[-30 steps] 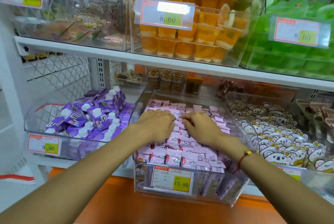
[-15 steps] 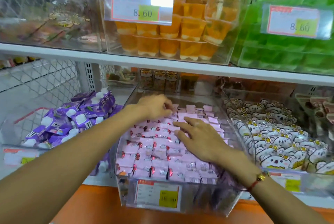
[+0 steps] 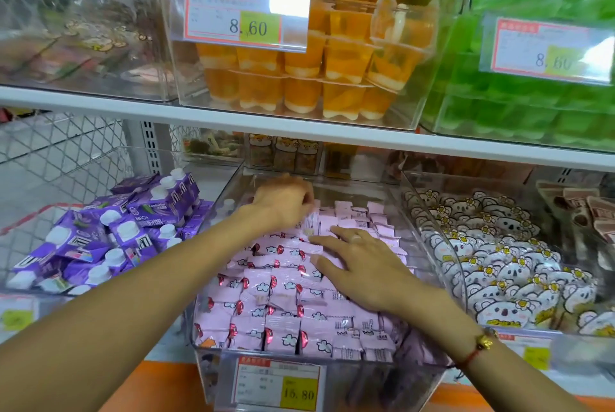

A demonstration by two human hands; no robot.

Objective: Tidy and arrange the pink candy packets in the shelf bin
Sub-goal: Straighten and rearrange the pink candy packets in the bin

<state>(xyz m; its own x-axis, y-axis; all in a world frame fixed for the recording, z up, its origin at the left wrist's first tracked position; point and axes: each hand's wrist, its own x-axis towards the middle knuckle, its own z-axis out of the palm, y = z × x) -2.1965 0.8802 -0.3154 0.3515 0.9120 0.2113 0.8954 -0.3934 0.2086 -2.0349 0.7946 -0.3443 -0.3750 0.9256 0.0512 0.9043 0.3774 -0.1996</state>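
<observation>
Two hands are in one clear shelf bin (image 3: 213,338) full of pink candy packets (image 3: 283,298), too many to count. The left hand (image 3: 283,202) pinches one packet (image 3: 311,220) at the back; the right hand (image 3: 362,265) lies flat, fingers spread, on the pile.

The price tag (image 3: 278,384) on the front wall of the clear bin (image 3: 429,375) holding the pink candy packets (image 3: 283,312) reads "15.80" on its yellow patch; its smaller print is too blurred to read. Above that bin, the tag (image 3: 248,15) on the bin of orange jelly cups (image 3: 299,62) reads "8.60". Above and to the right of the candy bin, the tag (image 3: 547,47) on the green bin (image 3: 499,105) also shows "8.60", blurred. Left of the candy bin, a purple carton (image 3: 156,203) bears "NFC+".
</observation>
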